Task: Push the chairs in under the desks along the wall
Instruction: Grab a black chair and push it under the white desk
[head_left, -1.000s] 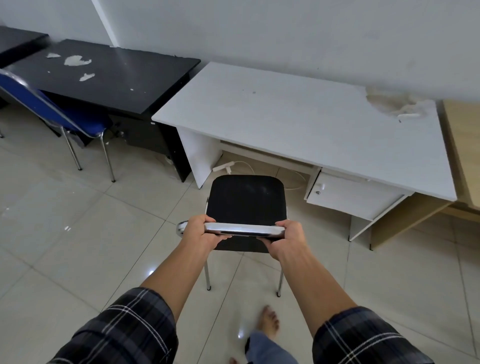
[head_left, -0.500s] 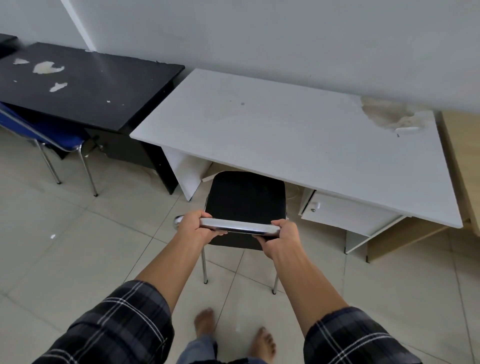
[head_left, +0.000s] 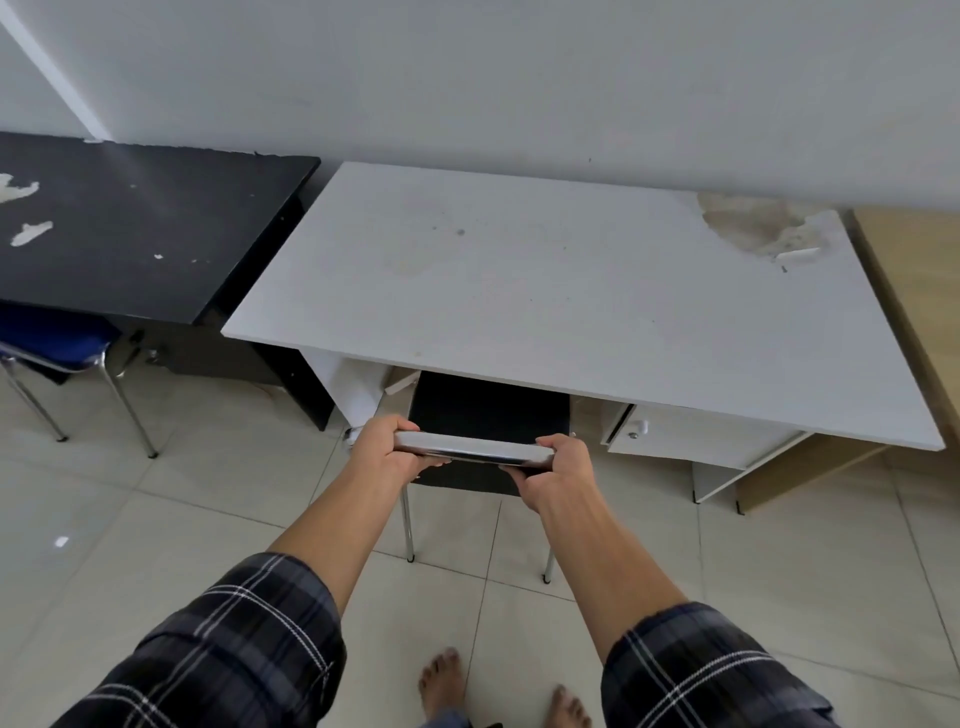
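A black chair (head_left: 485, 410) with chrome legs stands at the white desk (head_left: 561, 296), its seat front hidden under the desktop. My left hand (head_left: 387, 449) grips the left end of the chair's chrome top rail (head_left: 467, 449). My right hand (head_left: 558, 470) grips the rail's right end. A blue chair (head_left: 57, 340) sits partly under the black desk (head_left: 135, 228) at the left.
The white desk has a drawer unit (head_left: 691, 434) right of the chair and a side panel (head_left: 353, 384) left of it. A wooden desk (head_left: 919, 280) stands at the right edge. My bare feet (head_left: 441, 680) are on the tiled floor.
The black chair has slid forward, so its seat front now lies under the white desk. I have stepped closer, and both hands kept their grip on the rail.
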